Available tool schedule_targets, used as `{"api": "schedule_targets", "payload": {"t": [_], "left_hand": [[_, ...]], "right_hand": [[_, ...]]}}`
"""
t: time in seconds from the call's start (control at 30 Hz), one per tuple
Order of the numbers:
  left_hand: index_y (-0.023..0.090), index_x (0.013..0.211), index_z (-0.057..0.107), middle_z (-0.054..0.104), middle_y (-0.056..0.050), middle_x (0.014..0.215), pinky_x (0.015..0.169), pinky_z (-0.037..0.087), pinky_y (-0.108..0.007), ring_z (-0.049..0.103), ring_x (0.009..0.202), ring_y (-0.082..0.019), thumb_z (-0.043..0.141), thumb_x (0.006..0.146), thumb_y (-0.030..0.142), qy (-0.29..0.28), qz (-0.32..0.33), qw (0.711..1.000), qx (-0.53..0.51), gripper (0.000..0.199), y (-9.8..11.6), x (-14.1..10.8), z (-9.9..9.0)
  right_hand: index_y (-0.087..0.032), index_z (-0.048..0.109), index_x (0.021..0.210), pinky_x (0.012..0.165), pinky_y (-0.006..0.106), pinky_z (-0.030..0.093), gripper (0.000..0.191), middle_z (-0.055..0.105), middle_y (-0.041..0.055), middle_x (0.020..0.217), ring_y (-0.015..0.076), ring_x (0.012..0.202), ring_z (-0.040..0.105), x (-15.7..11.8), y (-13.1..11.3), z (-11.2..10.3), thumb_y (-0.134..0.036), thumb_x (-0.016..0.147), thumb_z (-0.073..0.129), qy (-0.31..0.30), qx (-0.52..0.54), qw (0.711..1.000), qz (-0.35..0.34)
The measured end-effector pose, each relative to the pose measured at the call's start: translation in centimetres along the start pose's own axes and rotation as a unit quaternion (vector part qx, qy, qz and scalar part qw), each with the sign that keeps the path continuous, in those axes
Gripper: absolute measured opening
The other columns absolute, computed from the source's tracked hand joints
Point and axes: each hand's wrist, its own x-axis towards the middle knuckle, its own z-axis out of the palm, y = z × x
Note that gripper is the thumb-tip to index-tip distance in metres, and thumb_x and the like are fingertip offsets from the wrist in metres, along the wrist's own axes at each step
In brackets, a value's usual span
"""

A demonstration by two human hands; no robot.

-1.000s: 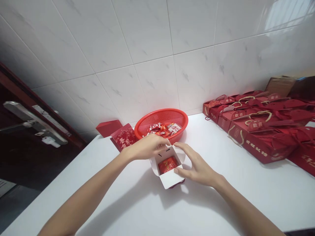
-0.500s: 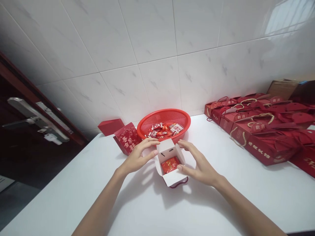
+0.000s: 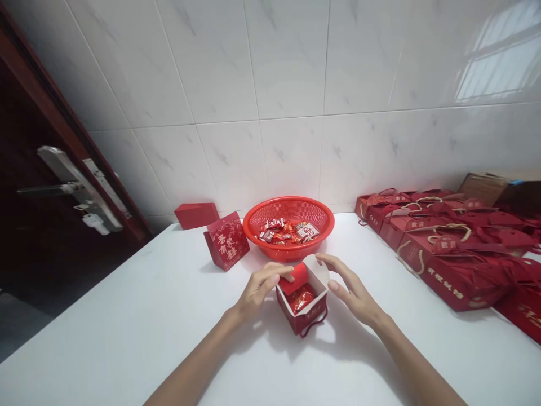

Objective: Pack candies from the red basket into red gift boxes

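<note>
A small dark red box (image 3: 299, 322) with a white inside and a purple-red cord stands on the table, its top partly uncovered. Inside lies a shiny red packet (image 3: 302, 298). My left hand (image 3: 258, 286) rests its fingers on the box's left side, over a bright red flap (image 3: 296, 278) folded inward. At the right, my right hand (image 3: 351, 286) has its thumb and fingers apart around a raised white flap (image 3: 318, 269), fingertips at its edge. Behind the box is a red mesh basket (image 3: 289, 252) of wrapped sweets (image 3: 284, 231).
A patterned red box (image 3: 228, 241) and a plain red box (image 3: 196, 215) stand left of the basket. Many red gift boxes (image 3: 456, 276) with cord handles fill the right side. A tiled wall (image 3: 291, 163) borders the table (image 3: 139, 316); a door (image 3: 25, 242) is at the left.
The box's near and left flaps no longer spread outward, and a red flap now lies inward over the packet. My left hand has moved onto the box. The view has shifted.
</note>
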Motion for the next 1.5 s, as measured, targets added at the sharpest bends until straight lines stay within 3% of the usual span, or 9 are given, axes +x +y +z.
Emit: {"api": "schedule_targets", "payload": {"t": [0.1, 0.27, 0.43, 0.7, 0.97, 1.2, 1.33, 1.4, 1.5], "left_hand": [[0.018, 0.106, 0.075, 0.074, -0.012, 0.107, 0.103, 0.044, -0.045, 0.061, 0.112, -0.029, 0.035, 0.094, 0.058, -0.015, 0.012, 1.000, 0.025, 0.058, 0.2, 0.1, -0.2], [0.019, 0.098, 0.074, 0.073, -0.011, 0.106, 0.101, 0.046, -0.042, 0.062, 0.108, -0.028, 0.046, 0.090, 0.055, -0.004, 0.000, 1.000, 0.018, 0.046, 0.4, 0.1, 0.2], [0.018, 0.118, 0.064, 0.071, -0.009, 0.103, 0.090, 0.050, -0.038, 0.065, 0.097, -0.024, 0.052, 0.090, 0.053, 0.062, -0.020, 0.998, 0.001, 0.047, 0.6, 0.1, 2.2], [0.020, 0.108, 0.061, 0.066, -0.006, 0.103, 0.094, 0.049, -0.035, 0.064, 0.100, -0.022, 0.061, 0.087, 0.040, 0.164, -0.005, 0.985, 0.059, 0.029, 0.6, 0.6, 4.9], [0.021, 0.103, 0.062, 0.067, -0.009, 0.104, 0.097, 0.048, -0.044, 0.061, 0.104, -0.025, 0.044, 0.090, 0.017, 0.262, -0.005, 0.960, 0.096, 0.023, 0.6, 1.0, 7.2], [0.020, 0.110, 0.061, 0.066, -0.011, 0.117, 0.102, 0.047, -0.045, 0.061, 0.113, -0.026, 0.053, 0.088, 0.021, 0.293, -0.054, 0.954, -0.039, 0.024, 2.6, 0.0, 8.7], [0.023, 0.118, 0.060, 0.060, -0.012, 0.129, 0.107, 0.042, -0.047, 0.052, 0.128, -0.028, 0.058, 0.089, 0.024, 0.344, 0.083, 0.935, -0.002, 0.029, 4.4, -5.1, 12.6], [0.024, 0.114, 0.061, 0.065, -0.010, 0.120, 0.100, 0.048, -0.041, 0.059, 0.117, -0.025, 0.054, 0.091, 0.016, 0.233, 0.192, 0.953, -0.019, 0.025, 4.4, -8.0, 16.0], [0.026, 0.102, 0.069, 0.073, -0.004, 0.086, 0.080, 0.054, -0.030, 0.067, 0.081, -0.018, 0.054, 0.089, 0.016, -0.088, 0.315, 0.943, -0.059, 0.022, 2.8, -11.2, 21.7]], "right_hand": [[-0.026, 0.050, 0.140, 0.114, 0.050, 0.040, 0.063, 0.056, 0.0111, 0.144, 0.0313, 0.134, 0.052, 0.0, 0.1, 0.0, -0.064, 0.089, 0.056, -0.019, 0.021, 1.000, 0.007], [-0.024, 0.051, 0.136, 0.108, 0.046, 0.046, 0.057, 0.059, 0.0129, 0.139, 0.0287, 0.127, 0.058, 0.6, 0.5, 1.5, -0.054, 0.088, 0.063, 0.043, 0.003, 0.999, 0.016], [-0.022, 0.053, 0.129, 0.106, 0.045, 0.048, 0.050, 0.062, 0.0127, 0.134, 0.0274, 0.122, 0.061, 1.4, 0.9, 3.3, -0.044, 0.086, 0.064, 0.095, -0.048, 0.994, 0.015], [-0.021, 0.061, 0.103, 0.095, 0.042, 0.054, 0.024, 0.069, 0.0098, 0.106, 0.0249, 0.103, 0.067, 0.6, -0.1, 4.4, -0.040, 0.088, 0.060, 0.190, -0.062, 0.980, -0.007], [-0.021, 0.073, 0.106, 0.103, 0.048, 0.049, 0.031, 0.067, 0.0153, 0.124, 0.0279, 0.118, 0.063, -1.1, 1.0, 6.1, -0.041, 0.096, 0.052, 0.181, -0.176, 0.966, -0.050], [-0.024, 0.075, 0.111, 0.106, 0.052, 0.046, 0.026, 0.061, 0.0141, 0.139, 0.0313, 0.129, 0.057, -0.7, 1.9, 3.2, -0.032, 0.092, 0.059, 0.127, -0.251, 0.957, -0.068], [-0.023, 0.077, 0.109, 0.108, 0.052, 0.045, 0.028, 0.061, 0.0145, 0.139, 0.0312, 0.133, 0.054, 0.5, 0.4, 0.3, -0.020, 0.090, 0.056, 0.078, -0.296, 0.950, -0.059], [-0.022, 0.075, 0.112, 0.109, 0.049, 0.044, 0.030, 0.063, 0.0142, 0.136, 0.0296, 0.133, 0.054, 1.1, -1.0, -0.2, -0.019, 0.091, 0.055, 0.062, -0.322, 0.943, -0.055], [-0.021, 0.065, 0.129, 0.109, 0.049, 0.042, 0.038, 0.059, 0.0149, 0.140, 0.0302, 0.133, 0.052, 1.3, -3.4, 1.0, -0.032, 0.093, 0.058, 0.009, -0.383, 0.923, -0.031]]}}
